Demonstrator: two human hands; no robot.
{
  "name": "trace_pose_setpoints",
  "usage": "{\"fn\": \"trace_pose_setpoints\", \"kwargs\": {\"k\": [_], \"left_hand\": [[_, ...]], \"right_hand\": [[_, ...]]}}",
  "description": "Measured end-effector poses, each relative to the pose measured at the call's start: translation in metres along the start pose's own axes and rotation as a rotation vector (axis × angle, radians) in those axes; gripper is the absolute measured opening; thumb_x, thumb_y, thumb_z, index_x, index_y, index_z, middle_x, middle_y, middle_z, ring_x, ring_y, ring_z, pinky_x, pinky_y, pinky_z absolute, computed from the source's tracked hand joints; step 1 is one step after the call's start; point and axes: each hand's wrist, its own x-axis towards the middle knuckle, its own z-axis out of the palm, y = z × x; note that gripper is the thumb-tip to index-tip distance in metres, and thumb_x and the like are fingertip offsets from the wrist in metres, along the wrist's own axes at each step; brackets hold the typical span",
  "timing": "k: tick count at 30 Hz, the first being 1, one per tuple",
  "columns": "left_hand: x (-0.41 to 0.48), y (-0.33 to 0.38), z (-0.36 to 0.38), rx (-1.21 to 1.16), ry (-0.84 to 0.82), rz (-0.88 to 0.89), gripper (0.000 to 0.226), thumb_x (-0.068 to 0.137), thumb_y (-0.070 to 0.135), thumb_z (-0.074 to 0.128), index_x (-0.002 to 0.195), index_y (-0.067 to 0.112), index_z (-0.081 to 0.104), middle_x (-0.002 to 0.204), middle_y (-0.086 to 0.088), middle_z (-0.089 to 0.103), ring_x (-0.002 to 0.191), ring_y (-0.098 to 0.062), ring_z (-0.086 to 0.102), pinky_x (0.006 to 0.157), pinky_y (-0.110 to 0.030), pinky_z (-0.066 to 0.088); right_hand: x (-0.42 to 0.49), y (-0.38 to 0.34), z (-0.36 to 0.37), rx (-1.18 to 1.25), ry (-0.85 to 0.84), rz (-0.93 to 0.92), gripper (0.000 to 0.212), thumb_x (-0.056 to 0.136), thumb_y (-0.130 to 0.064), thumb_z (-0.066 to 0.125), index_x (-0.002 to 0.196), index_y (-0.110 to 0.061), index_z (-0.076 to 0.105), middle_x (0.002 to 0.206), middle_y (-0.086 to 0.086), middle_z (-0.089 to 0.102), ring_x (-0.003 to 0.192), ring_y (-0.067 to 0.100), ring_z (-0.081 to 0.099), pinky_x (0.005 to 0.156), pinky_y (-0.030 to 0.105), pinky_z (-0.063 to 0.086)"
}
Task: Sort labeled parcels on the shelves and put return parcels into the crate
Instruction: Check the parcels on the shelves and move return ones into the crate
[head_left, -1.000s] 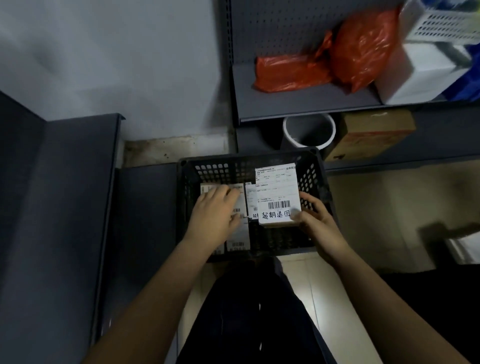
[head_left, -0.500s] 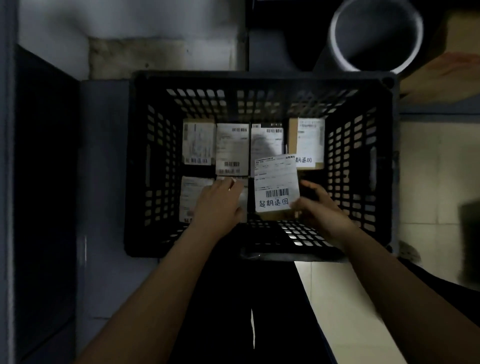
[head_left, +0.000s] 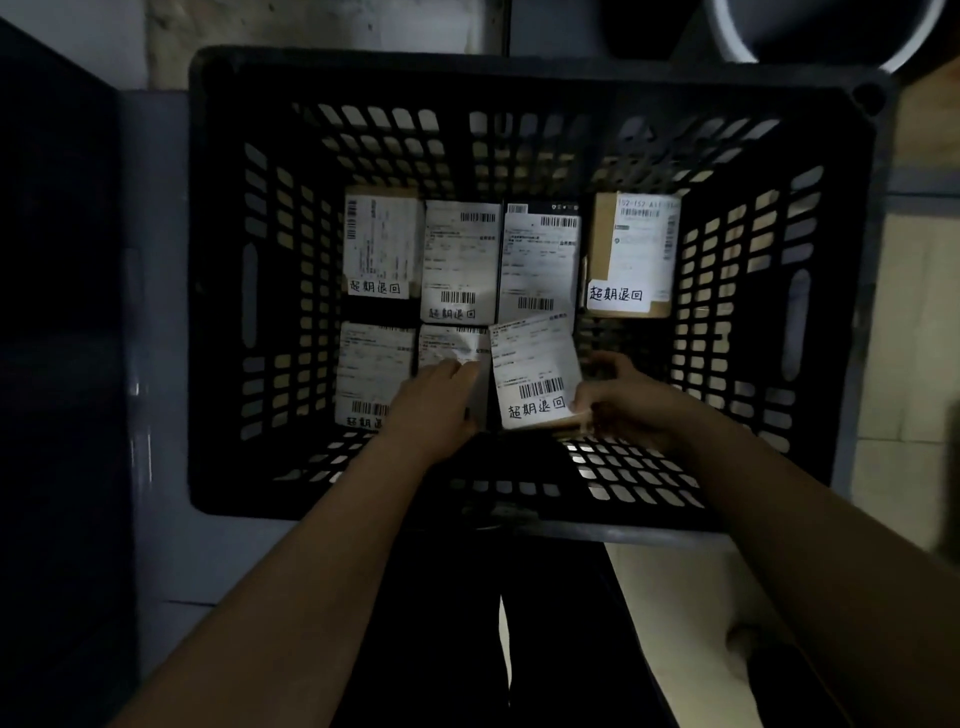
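Okay, near first. Both forearms come in from 6 o'clock over the near rim of the crate (head_left: 519, 67).

- **Left hand:** The left hand (head_left: 431, 410) rests on the middle front parcel (head_left: 449, 345), fingers laid loosely over its crumpled label. It looks like steadying, not gripping.
- **Right hand:** The right hand (head_left: 623, 410) pinches the held parcel (head_left: 535, 374) at its 4 o'clock corner, thumb on the label and fingers underneath.
- **Task thing:** The held parcel is inside the crate, label up with the handwritten return mark showing, and slightly tilted. It sits just at 3 o'clock of the middle front parcel. Cannot tell whether it touches the crate floor yet.
- **Change:** A second ago this parcel was up near rim level and the view was wider. Now it is low in the front row, and the left hand has stayed on the same row.
- **Meaning:** Judged from that, placement is almost done and only seating and letting go remain. One slot at 3 o'clock of the front row looks free after this.

At 9 o'clock of the front row lies the left front parcel (head_left: 369, 374). Farther, at 12 o'clock, the back row holds four parcels side by side, ending in the brown carton (head_left: 634, 254). Past the crate at 1 o'clock stands a pail (head_left: 821, 26).
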Motion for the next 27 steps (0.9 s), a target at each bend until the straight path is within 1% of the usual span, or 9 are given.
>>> {"fn": "trace_pose_setpoints", "kwargs": {"k": [4, 10, 14, 16, 19, 21, 23, 25, 27], "left_hand": [[0.004, 0.002, 0.001, 0.016, -0.025, 0.013, 0.070, 0.087, 0.031, 0.065, 0.146, 0.015, 0.031, 0.146, -0.012, 0.039, 0.129, -0.032, 0.040, 0.097, -0.040, 0.040], [0.004, 0.003, -0.002, -0.019, -0.016, 0.007, 0.075, 0.088, 0.031, 0.064, 0.150, 0.018, 0.025, 0.152, -0.009, 0.033, 0.134, -0.030, 0.037, 0.101, -0.040, 0.038], [0.004, 0.004, 0.001, -0.228, -0.034, 0.037, 0.075, 0.088, 0.029, 0.064, 0.151, 0.021, 0.026, 0.151, -0.007, 0.036, 0.133, -0.027, 0.040, 0.103, -0.041, 0.041], [0.004, 0.006, 0.003, -0.433, -0.087, 0.039, 0.072, 0.088, 0.026, 0.065, 0.150, 0.022, 0.029, 0.149, -0.003, 0.041, 0.133, -0.021, 0.043, 0.106, -0.040, 0.040], [0.001, 0.009, 0.004, -0.635, -0.115, 0.048, 0.066, 0.088, 0.019, 0.065, 0.146, 0.019, 0.035, 0.138, -0.001, 0.053, 0.124, -0.014, 0.052, 0.103, -0.034, 0.043], [-0.003, 0.007, 0.003, -0.688, -0.114, 0.027, 0.070, 0.087, 0.022, 0.068, 0.148, 0.020, 0.032, 0.136, 0.001, 0.053, 0.123, -0.012, 0.051, 0.101, -0.030, 0.043], [-0.005, 0.005, 0.002, -0.700, -0.129, 0.014, 0.080, 0.086, 0.026, 0.070, 0.151, 0.025, 0.024, 0.139, 0.001, 0.050, 0.124, -0.013, 0.050, 0.105, -0.034, 0.042], [-0.002, 0.005, 0.002, -0.634, -0.153, 0.016, 0.089, 0.087, 0.026, 0.071, 0.154, 0.027, 0.013, 0.144, -0.003, 0.048, 0.127, -0.017, 0.051, 0.107, -0.041, 0.042], [0.002, 0.008, 0.003, -0.549, -0.159, 0.020, 0.095, 0.088, 0.022, 0.069, 0.155, 0.030, 0.002, 0.146, -0.006, 0.047, 0.127, -0.021, 0.051, 0.105, -0.039, 0.041]], "right_hand": [[-0.006, -0.001, -0.004, -0.008, -0.038, 0.013, 0.074, 0.082, 0.010, 0.057, 0.141, -0.023, 0.026, 0.111, 0.009, 0.059, 0.088, 0.029, 0.062, 0.070, 0.038, 0.049], [-0.007, 0.010, -0.003, -0.012, -0.058, 0.029, 0.068, 0.085, 0.005, 0.059, 0.137, -0.028, 0.031, 0.121, 0.004, 0.056, 0.093, 0.028, 0.060, 0.085, 0.045, 0.048], [-0.003, 0.012, -0.005, -0.030, -0.096, 0.006, 0.074, 0.086, 0.007, 0.059, 0.140, -0.031, 0.028, 0.129, 0.004, 0.052, 0.100, 0.030, 0.061, 0.098, 0.053, 0.044], [-0.003, 0.012, -0.006, -0.075, -0.098, -0.008, 0.081, 0.084, 0.006, 0.062, 0.145, -0.030, 0.024, 0.128, 0.004, 0.053, 0.101, 0.030, 0.062, 0.093, 0.052, 0.049], [-0.007, 0.010, -0.006, -0.151, -0.081, -0.047, 0.089, 0.081, 0.007, 0.066, 0.147, -0.030, 0.021, 0.115, 0.008, 0.056, 0.081, 0.028, 0.065, 0.067, 0.038, 0.056], [-0.008, 0.012, -0.004, -0.164, -0.070, -0.068, 0.093, 0.079, 0.010, 0.066, 0.147, -0.035, 0.021, 0.111, 0.016, 0.059, 0.074, 0.032, 0.064, 0.069, 0.043, 0.056], [-0.008, 0.013, 0.002, -0.209, -0.061, -0.088, 0.094, 0.080, 0.010, 0.065, 0.146, -0.039, 0.019, 0.110, 0.023, 0.062, 0.080, 0.038, 0.063, 0.076, 0.047, 0.055], [-0.004, 0.012, 0.009, -0.249, -0.055, -0.089, 0.092, 0.083, 0.002, 0.068, 0.148, -0.038, 0.017, 0.115, 0.015, 0.061, 0.093, 0.037, 0.066, 0.081, 0.046, 0.058], [0.000, 0.011, 0.015, -0.265, -0.030, -0.086, 0.084, 0.086, -0.013, 0.072, 0.149, -0.031, 0.019, 0.123, 0.006, 0.054, 0.099, 0.029, 0.064, 0.079, 0.044, 0.059]]}}
